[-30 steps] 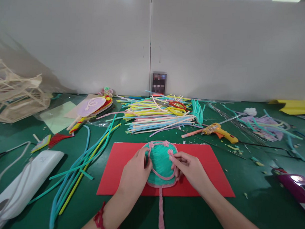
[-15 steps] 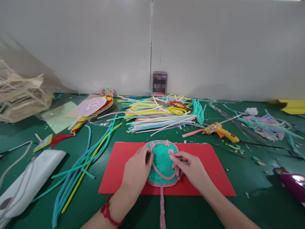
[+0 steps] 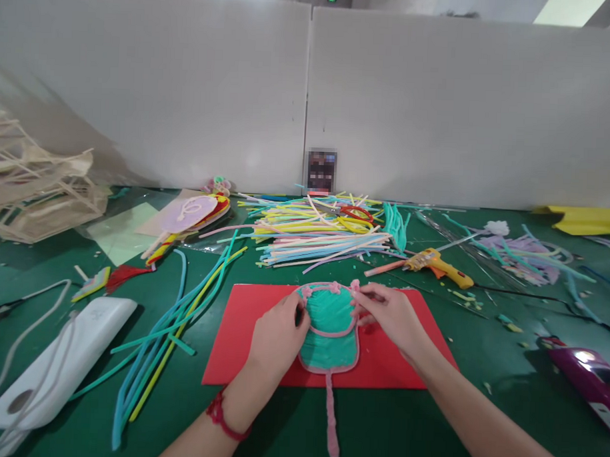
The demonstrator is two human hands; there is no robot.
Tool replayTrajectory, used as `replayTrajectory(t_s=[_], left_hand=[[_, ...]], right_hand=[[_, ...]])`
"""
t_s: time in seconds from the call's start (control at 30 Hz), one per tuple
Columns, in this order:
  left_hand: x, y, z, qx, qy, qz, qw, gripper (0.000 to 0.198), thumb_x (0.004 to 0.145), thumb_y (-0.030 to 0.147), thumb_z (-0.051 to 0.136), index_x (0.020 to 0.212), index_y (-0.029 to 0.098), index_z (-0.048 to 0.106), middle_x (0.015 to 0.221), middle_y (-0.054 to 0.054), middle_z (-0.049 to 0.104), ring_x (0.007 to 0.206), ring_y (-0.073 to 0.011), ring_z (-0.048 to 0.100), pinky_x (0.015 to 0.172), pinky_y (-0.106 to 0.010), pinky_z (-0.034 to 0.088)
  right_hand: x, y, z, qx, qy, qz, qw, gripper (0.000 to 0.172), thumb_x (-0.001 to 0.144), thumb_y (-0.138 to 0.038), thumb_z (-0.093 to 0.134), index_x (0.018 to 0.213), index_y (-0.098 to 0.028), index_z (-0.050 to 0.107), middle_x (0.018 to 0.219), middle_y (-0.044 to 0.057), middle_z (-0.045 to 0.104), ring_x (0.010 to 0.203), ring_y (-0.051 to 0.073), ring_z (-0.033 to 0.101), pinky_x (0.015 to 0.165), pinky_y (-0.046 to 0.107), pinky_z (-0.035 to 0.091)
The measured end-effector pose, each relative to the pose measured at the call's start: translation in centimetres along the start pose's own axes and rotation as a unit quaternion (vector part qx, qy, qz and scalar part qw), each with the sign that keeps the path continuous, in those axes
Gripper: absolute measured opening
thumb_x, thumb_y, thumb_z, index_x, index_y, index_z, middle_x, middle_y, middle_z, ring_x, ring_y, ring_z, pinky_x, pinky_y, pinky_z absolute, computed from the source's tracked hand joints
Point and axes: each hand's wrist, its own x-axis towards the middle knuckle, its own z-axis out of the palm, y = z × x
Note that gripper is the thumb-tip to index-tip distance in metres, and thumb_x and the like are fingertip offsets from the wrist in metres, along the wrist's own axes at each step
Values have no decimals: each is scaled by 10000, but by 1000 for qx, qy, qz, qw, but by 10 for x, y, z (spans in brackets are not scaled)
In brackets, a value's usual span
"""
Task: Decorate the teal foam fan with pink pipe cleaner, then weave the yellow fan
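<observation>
A round fan point(image 3: 325, 354) with a green face, pink rim and pink handle lies on a red sheet point(image 3: 231, 346), its handle pointing toward me. Across the green face sags a pink pipe cleaner strand point(image 3: 331, 335). My left hand point(image 3: 279, 331) pinches it at the fan's left edge, below a small pink flower point(image 3: 307, 292). At the upper right edge, my right hand point(image 3: 389, 315) has thumb and finger closed on the strand's other end, by another pink flower point(image 3: 355, 285). A third flower point(image 3: 335, 287) sits on the top rim. The fingers partly hide both strand ends.
A heap of coloured pipe cleaners point(image 3: 319, 239) with red-handled scissors point(image 3: 356, 213) lies behind the sheet. To its right is a yellow glue gun point(image 3: 446, 268). Loose stems point(image 3: 155, 343) and a white power bank-like device point(image 3: 65, 360) lie left; a purple tool point(image 3: 583, 375) lies right.
My right hand has moved up and outward, carrying its end of the pink strand from over the green face to the upper right rim. The strand's curve sits higher and wider. The view has tilted up slightly.
</observation>
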Motion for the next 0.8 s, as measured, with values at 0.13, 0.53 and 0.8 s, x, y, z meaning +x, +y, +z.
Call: replayTrajectory(t_s=[0.13,0.53,0.8], left_hand=[[0,0,0,1,1,7,1000,124,876,256,443,894,210,557,781,-22,647,718,-180,626,502,-236,275],[-1,-6,0,-47,5,31,998,142,891,297,457,884,209,568,816,-25,663,739,-167,632,517,-222,289],[-1,-3,-1,-22,3,18,1000,116,885,252,461,861,210,566,747,-10,634,696,-158,618,509,-225,283]], right_hand=[[7,-10,7,-131,-7,-114,985,218,786,-401,593,771,-193,657,727,33,656,654,184,660,561,289,554],[-11,20,45,-495,91,-486,714,282,937,-159,387,902,-178,666,870,65,687,811,159,648,690,251,506],[-19,30,43,-512,54,-501,695,335,939,-92,337,895,-169,660,877,73,700,866,155,657,732,236,506]])
